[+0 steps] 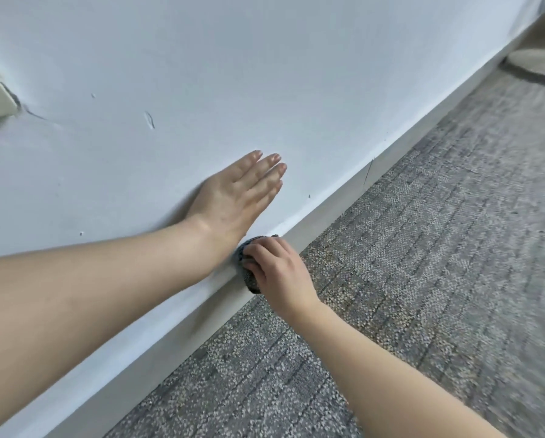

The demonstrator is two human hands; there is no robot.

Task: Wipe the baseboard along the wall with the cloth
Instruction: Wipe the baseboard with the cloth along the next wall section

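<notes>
Right hand: fingers curled over the cloth, pressing it to the baseboard.
Cloth: dark, bunched, at the baseboard's top edge.
Left hand: flat, fingers straight, on the wall.
Floor: grey carpet.

Right hand presses cloth on baseboard — left hand flat on wall.

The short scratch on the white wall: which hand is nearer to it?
Left. The left hand lies flat on the wall, below and right of the scratch. The right hand is farther down, gripping the cloth at the baseboard.
</notes>
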